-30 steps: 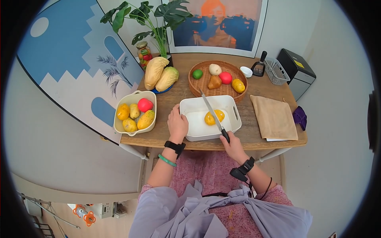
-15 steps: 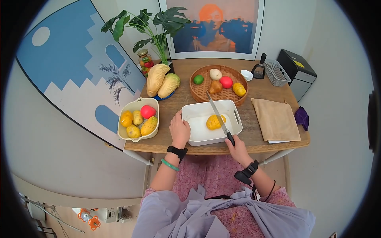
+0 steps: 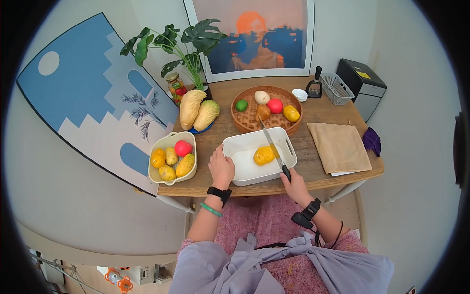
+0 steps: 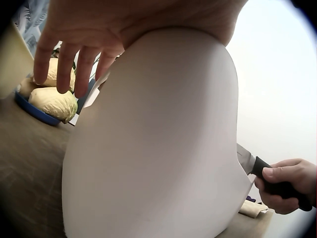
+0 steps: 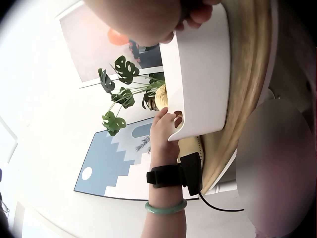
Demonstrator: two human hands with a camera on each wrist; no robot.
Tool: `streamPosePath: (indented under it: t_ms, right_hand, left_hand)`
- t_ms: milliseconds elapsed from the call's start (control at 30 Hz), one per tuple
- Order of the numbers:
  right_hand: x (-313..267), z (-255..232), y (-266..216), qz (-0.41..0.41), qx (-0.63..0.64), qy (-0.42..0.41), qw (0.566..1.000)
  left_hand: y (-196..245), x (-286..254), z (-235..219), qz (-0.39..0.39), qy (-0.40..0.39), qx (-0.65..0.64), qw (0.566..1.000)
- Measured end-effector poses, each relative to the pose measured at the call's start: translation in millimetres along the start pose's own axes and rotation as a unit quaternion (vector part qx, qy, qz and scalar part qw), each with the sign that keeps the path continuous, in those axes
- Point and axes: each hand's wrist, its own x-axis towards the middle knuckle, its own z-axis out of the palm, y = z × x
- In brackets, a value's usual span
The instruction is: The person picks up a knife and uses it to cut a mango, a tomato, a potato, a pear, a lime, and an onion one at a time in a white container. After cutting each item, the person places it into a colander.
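Note:
A white bin (image 3: 240,175) sits near the table's front edge, with a yellow fruit (image 3: 263,155) on its floor. My right hand (image 3: 295,186) grips the black handle of a knife (image 3: 272,142). The blade slants up and away over the bin, overlapping the fruit's right end in the head view, its tip near the far rim. My left hand (image 3: 222,169) rests at the bin's left end. In the left wrist view, the palm of that hand (image 4: 99,34) lies over the end wall and its fingers (image 4: 64,64) extend straight. Fingertips of the right hand are partly hidden.
A cream basket (image 3: 194,171) of yellow and red produce stands left. Behind are cabbages (image 3: 205,115), a potted plant (image 3: 200,63) and a wicker tray (image 3: 240,125) of fruit. On the right lie a tan cloth (image 3: 338,147) and a purple cloth (image 3: 372,141).
The knife has shifted slightly right over the bin; its blade crossed the fruit's middle before and now crosses its right end. The left hand keeps its place. The head view has tilted up a little.

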Motion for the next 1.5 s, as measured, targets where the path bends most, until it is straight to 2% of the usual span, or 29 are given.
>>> streamPosePath:
  t_ms: [67,133,333,400,533,600,633,700,867,1000,1133,1200,1300,1400,1500]
  right_hand:
    - [0,0,-1,-0.004,0.005,0.018,1.0]
    - [1,-1,1,0.017,-0.026,-0.014,0.999]
    - [0,0,2,0.02,-0.022,0.022,0.999]
    - [1,0,3,0.021,-0.023,0.013,0.999]
    - [3,5,10,0.012,-0.001,0.025,1.0]
    - [3,8,12,0.01,0.011,0.03,0.999]
    - [3,8,13,0.007,0.022,0.036,0.999]
    - [2,9,15,0.005,0.039,0.034,0.999]
    - [2,3,11,0.016,0.06,0.016,0.998]
    - [1,5,11,0.02,0.069,0.015,0.997]
    - [1,5,10,0.018,0.059,0.018,0.998]
    - [0,2,8,0.02,0.054,0.014,0.998]
    - [-2,-1,5,0.017,0.044,0.012,0.999]
    - [-2,-3,4,0.009,0.027,0.009,1.0]
    - [-2,-2,4,0.001,0.022,0.007,1.0]
  left_hand:
    - [1,0,-1,-0.002,-0.006,0.006,1.0]
    - [2,1,-2,-0.002,-0.011,0.012,1.0]
    - [12,0,-8,0.017,-0.008,0.059,0.998]
    - [21,1,-10,0.145,0.058,0.109,0.982]
    - [49,-3,2,0.175,0.028,0.047,0.983]
    - [55,-2,22,0.1,-0.078,-0.071,0.989]
    - [61,-1,31,0.1,-0.078,-0.071,0.989]
    - [70,1,46,0.033,-0.167,-0.035,0.985]
    - [70,14,74,-0.001,-0.238,-0.007,0.971]
    - [78,16,56,-0.023,-0.306,-0.059,0.95]
    - [69,6,63,-0.018,-0.309,-0.114,0.944]
    - [67,-1,63,0.076,-0.223,-0.083,0.968]
    - [63,-5,59,0.11,-0.189,-0.02,0.976]
    - [58,-10,53,0.114,-0.156,-0.053,0.98]
    - [54,-13,50,0.084,-0.178,-0.101,0.975]
